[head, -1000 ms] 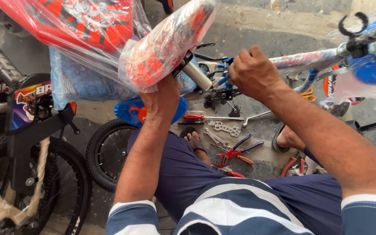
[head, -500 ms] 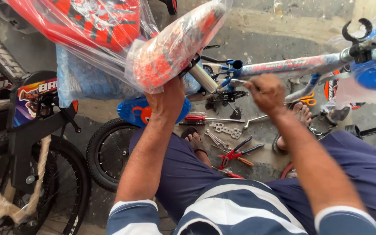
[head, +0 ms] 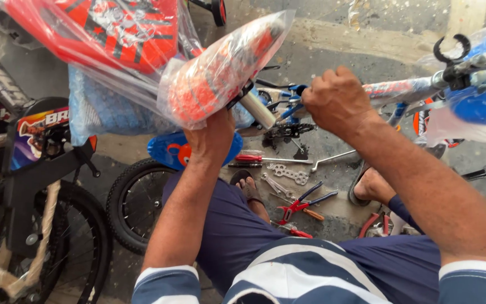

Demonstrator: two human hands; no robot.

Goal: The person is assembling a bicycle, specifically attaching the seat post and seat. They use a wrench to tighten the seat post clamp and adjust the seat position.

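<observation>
An orange bicycle saddle (head: 220, 73) wrapped in clear plastic sits on a silver seat post (head: 257, 110). My left hand (head: 212, 138) grips the saddle from underneath. My right hand (head: 336, 101) is closed in a fist at the seat clamp, right beside the blue and red bicycle frame tube (head: 400, 90); what it holds is hidden by the fingers. The blue frame end (head: 473, 101), also in plastic, is at the far right.
Pliers (head: 299, 205), a flat multi-wrench (head: 288, 173), a screwdriver (head: 248, 159) and other tools lie on the concrete floor between my feet. A small wheel (head: 136, 205) stands at the left of my knee. Another bicycle (head: 35, 186) stands at the far left.
My right hand moved left and up from beside the frame tube to the seat clamp. My left hand kept its grip under the saddle.
</observation>
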